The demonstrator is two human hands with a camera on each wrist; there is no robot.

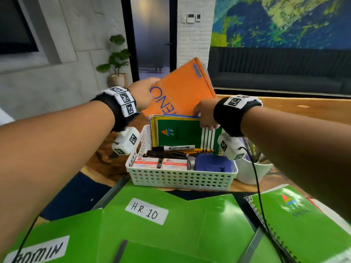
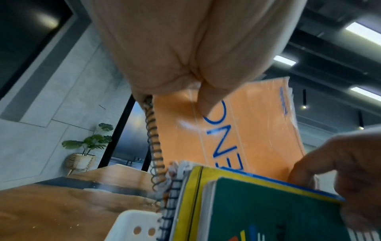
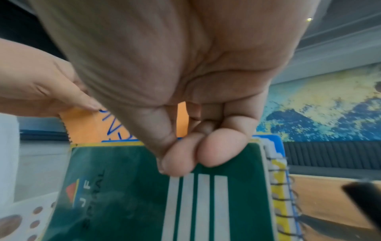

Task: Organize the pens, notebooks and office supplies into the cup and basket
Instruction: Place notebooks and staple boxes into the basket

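**Orange notebook going in behind the others**

Left hand (image 1: 144, 93) pinches the orange spiral notebook (image 1: 182, 90) near its coil edge, thumb flat on the cover and fingers behind it, holding it tilted with its lower end down behind the books already standing in the white perforated basket (image 1: 182, 179). Right hand (image 1: 206, 115) is curled over the top edge of the dark green JF notebook (image 1: 182, 133), pinching it together with the yellow-edged one behind it and tipping them forward, I'd say to open a gap at the back.

That looks like the filing step for this notebook. Next it wants sliding straight down until it seats, coil clear of the neighbouring spirals, which might snag.

Its cover is glossy orange with large blue lettering, pages slightly fanned. Markers (image 1: 175, 148), staple boxes (image 1: 146, 162) and a blue stapler-like item lie in the basket's front; a white cup (image 1: 252, 173) stands just beside it on the worktop (image 1: 303, 109).
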